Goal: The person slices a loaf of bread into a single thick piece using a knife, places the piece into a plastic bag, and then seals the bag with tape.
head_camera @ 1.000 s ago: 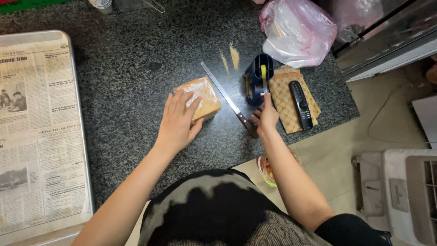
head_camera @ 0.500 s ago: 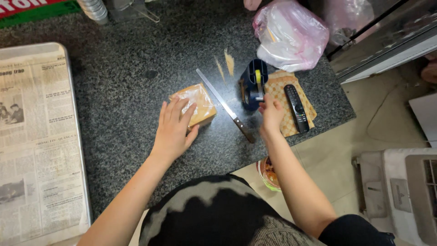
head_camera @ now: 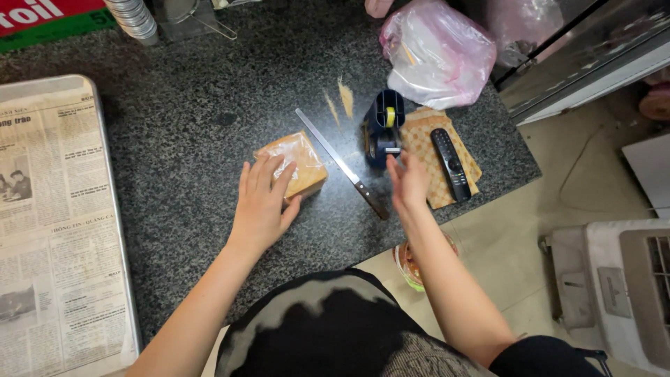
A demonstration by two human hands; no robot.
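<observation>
- Right now the left hand (head_camera: pixel 262 206) lies flat, fingers spread, on the near edge of a plastic-wrapped block (head_camera: pixel 292 165), tan and squarish, which sits on the dark speckled counter (head_camera: pixel 174 160) just left of centre. It presses down on the block and grips nothing.
- Over to the right, the right hand (head_camera: pixel 408 183) hovers open beside a dark blue tape dispenser (head_camera: pixel 384 127), fingers loosely apart and empty, fingertips close to the dispenser's near end; whether they touch it I cannot tell.
- Between the two hands lies a long knife (head_camera: pixel 340 164), blade pointing away and to the left, dark handle towards the person, just beside the block.
- A black remote control (head_camera: pixel 449 164) rests on a checked cloth (head_camera: pixel 419 143) right of the dispenser; a pinkish plastic bag (head_camera: pixel 436 52) sits behind them, and a newspaper-lined tray (head_camera: pixel 56 223) at the far left.
- To my eye the block looks light and fairly soft under slippery film, so a grasp by its two opposite sides would hold better than a pinch on the wrap.
</observation>
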